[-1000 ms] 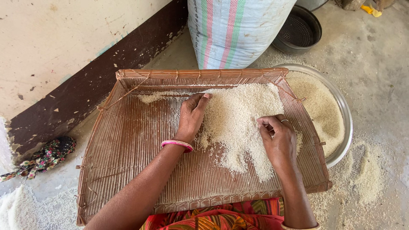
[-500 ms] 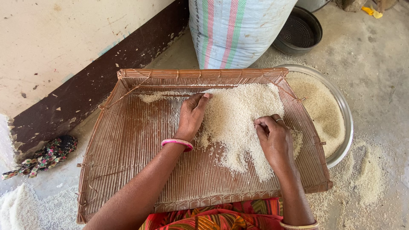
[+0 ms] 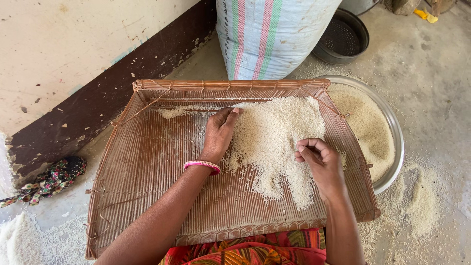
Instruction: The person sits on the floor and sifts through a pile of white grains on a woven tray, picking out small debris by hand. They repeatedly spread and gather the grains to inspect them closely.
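Two hands point(image 3: 219, 136) point(image 3: 321, 164) on one rice point(image 3: 274, 132) tray point(image 3: 147, 162).

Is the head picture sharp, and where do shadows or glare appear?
Head view: soft daylight, no hard glare; the rice is bright but grains still show. The left hand and right hand are sharp, casting only faint shadows on the woven tray. The steel basin rim shines mildly. Straight edges bow slightly near the frame borders.

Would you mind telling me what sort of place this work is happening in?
Probably a home's floor-level work area: bare concrete floor, a striped woven sack by the wall, and a woven winnowing tray of rice.
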